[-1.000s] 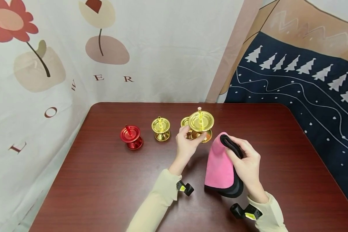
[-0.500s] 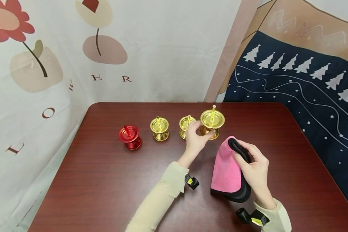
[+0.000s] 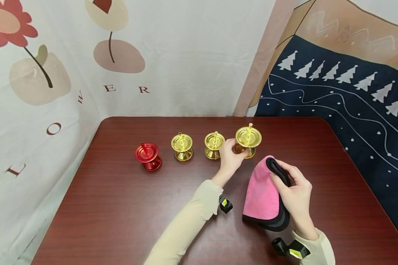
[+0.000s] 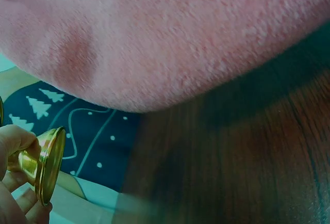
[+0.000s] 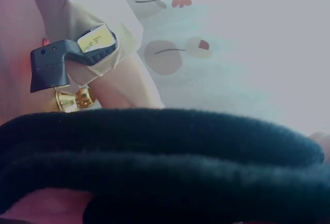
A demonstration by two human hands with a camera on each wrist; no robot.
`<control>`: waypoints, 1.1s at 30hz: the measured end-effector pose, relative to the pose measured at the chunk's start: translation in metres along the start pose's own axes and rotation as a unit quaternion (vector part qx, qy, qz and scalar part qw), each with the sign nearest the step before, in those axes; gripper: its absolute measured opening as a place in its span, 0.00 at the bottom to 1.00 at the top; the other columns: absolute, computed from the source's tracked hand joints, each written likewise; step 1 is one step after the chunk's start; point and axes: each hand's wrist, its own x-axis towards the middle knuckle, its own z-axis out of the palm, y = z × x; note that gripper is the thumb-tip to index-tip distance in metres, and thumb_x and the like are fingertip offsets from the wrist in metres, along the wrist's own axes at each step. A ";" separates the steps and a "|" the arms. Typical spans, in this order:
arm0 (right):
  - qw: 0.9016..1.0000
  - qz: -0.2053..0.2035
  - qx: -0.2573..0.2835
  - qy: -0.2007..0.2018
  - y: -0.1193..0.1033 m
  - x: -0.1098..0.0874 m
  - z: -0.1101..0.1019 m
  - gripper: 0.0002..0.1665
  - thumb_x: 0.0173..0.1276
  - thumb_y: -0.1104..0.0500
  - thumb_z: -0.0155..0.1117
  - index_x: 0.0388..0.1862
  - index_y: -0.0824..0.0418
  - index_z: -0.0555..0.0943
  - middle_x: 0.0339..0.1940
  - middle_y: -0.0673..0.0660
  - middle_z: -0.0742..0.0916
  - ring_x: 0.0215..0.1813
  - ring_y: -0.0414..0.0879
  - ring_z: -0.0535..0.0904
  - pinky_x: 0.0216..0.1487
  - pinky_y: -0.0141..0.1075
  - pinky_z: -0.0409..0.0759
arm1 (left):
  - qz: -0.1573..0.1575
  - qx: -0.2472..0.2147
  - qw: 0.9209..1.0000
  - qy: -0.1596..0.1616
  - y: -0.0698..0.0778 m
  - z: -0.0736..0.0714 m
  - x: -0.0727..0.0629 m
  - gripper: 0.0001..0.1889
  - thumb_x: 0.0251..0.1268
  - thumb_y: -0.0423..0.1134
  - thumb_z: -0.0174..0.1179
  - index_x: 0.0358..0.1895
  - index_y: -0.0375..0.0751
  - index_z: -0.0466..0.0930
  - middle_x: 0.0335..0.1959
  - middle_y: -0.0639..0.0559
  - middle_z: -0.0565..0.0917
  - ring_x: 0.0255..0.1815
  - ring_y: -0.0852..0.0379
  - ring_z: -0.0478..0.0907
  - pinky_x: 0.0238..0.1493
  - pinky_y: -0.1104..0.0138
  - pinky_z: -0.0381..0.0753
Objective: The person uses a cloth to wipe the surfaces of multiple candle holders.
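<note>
In the head view my left hand grips a gold candle holder by its stem, fingers and thumb around it. The holder is upright, with a dish on top and a thin tube rising from its middle. In the left wrist view the base of this candle holder shows beside the fingers. My right hand pinches a folded pink cloth with black edging at its top fold, and the cloth hangs down in front of the holder. Black folds of the cloth fill the lower part of the right wrist view.
Two more gold candle holders, one close left of my left hand and one farther left, stand on the brown table. A red candle holder stands at the left end. Printed curtains hang behind.
My left hand has moved right with the gold candle holder, uncovering the smaller-looking one behind it. The right hand and pink cloth have shifted a little to the right too.
</note>
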 end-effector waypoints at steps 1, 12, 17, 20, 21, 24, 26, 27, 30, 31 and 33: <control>1.000 0.001 -0.003 0.002 0.002 0.000 -0.001 0.22 0.47 0.81 0.65 0.44 0.76 0.80 0.39 0.48 0.85 0.34 0.31 0.80 0.38 0.19 0.75 | -0.002 0.003 1.000 0.002 -0.001 0.002 0.000 0.12 0.41 0.35 0.72 0.32 0.36 0.83 0.28 0.47 0.80 0.33 0.53 0.76 0.38 0.66 0.72; 1.000 0.017 -0.013 0.010 0.007 0.000 -0.006 0.22 0.47 0.81 0.66 0.45 0.76 0.80 0.38 0.46 0.85 0.34 0.31 0.80 0.38 0.19 0.75 | -0.027 0.056 0.998 -0.004 -0.014 0.017 -0.002 0.13 0.40 0.36 0.73 0.31 0.37 0.83 0.28 0.47 0.81 0.33 0.52 0.77 0.37 0.66 0.73; 0.999 0.026 -0.030 0.013 0.008 0.000 -0.007 0.23 0.48 0.78 0.68 0.46 0.72 0.81 0.39 0.44 0.85 0.34 0.30 0.80 0.39 0.19 0.75 | -0.043 0.064 0.997 -0.016 -0.019 0.023 -0.003 0.13 0.42 0.37 0.72 0.33 0.37 0.83 0.30 0.46 0.82 0.35 0.51 0.78 0.39 0.64 0.74; 0.999 0.029 -0.041 0.014 0.009 0.000 -0.009 0.23 0.48 0.78 0.67 0.46 0.72 0.81 0.39 0.42 0.85 0.34 0.30 0.80 0.39 0.19 0.75 | -0.049 0.070 0.996 -0.020 -0.022 0.027 -0.003 0.13 0.42 0.36 0.72 0.33 0.37 0.83 0.31 0.47 0.82 0.37 0.51 0.79 0.40 0.64 0.75; 0.999 0.029 -0.042 0.014 0.009 0.000 -0.009 0.22 0.48 0.78 0.67 0.46 0.72 0.81 0.39 0.43 0.85 0.34 0.30 0.80 0.39 0.19 0.75 | -0.052 0.072 0.996 -0.021 -0.023 0.028 -0.002 0.13 0.42 0.36 0.72 0.34 0.37 0.83 0.32 0.47 0.82 0.37 0.51 0.79 0.41 0.64 0.75; 0.999 0.028 -0.043 0.014 0.010 0.000 -0.009 0.22 0.48 0.79 0.66 0.46 0.74 0.80 0.39 0.43 0.85 0.35 0.30 0.80 0.39 0.19 0.75 | -0.061 0.083 0.994 -0.025 -0.026 0.031 -0.001 0.13 0.42 0.37 0.72 0.34 0.37 0.84 0.32 0.47 0.82 0.38 0.51 0.79 0.42 0.64 0.75; 0.999 0.027 -0.043 0.014 0.011 0.000 -0.009 0.22 0.48 0.79 0.66 0.46 0.74 0.80 0.39 0.43 0.85 0.35 0.30 0.80 0.39 0.19 0.75 | -0.064 0.090 0.994 -0.026 -0.028 0.032 -0.001 0.13 0.42 0.37 0.72 0.34 0.37 0.83 0.32 0.47 0.82 0.38 0.51 0.79 0.42 0.64 0.75; 0.999 0.027 -0.043 0.014 0.012 0.000 -0.009 0.22 0.48 0.79 0.66 0.46 0.73 0.80 0.39 0.43 0.85 0.35 0.30 0.80 0.39 0.19 0.75 | -0.064 0.093 0.993 -0.027 -0.028 0.032 0.000 0.13 0.42 0.37 0.72 0.34 0.37 0.83 0.32 0.47 0.82 0.38 0.51 0.79 0.41 0.64 0.75; 0.999 0.030 -0.042 0.015 0.012 0.000 -0.010 0.23 0.48 0.78 0.67 0.47 0.72 0.81 0.39 0.42 0.85 0.35 0.30 0.80 0.38 0.19 0.75 | -0.060 0.097 0.993 -0.027 -0.031 0.034 0.000 0.13 0.42 0.37 0.72 0.33 0.36 0.83 0.32 0.45 0.82 0.37 0.50 0.80 0.40 0.64 0.76; 0.999 0.031 -0.042 0.014 0.012 0.000 -0.010 0.23 0.49 0.78 0.67 0.47 0.72 0.81 0.39 0.42 0.85 0.35 0.30 0.80 0.39 0.19 0.75 | -0.059 0.099 0.993 -0.026 -0.032 0.034 -0.001 0.13 0.41 0.37 0.72 0.33 0.36 0.83 0.32 0.45 0.82 0.36 0.49 0.80 0.40 0.64 0.76; 0.999 0.036 -0.037 0.013 0.011 0.001 -0.010 0.22 0.49 0.78 0.67 0.46 0.72 0.81 0.38 0.42 0.85 0.36 0.31 0.80 0.39 0.20 0.75 | -0.059 0.100 0.993 -0.025 -0.034 0.035 -0.001 0.12 0.41 0.36 0.72 0.32 0.36 0.83 0.31 0.45 0.82 0.36 0.50 0.79 0.38 0.65 0.76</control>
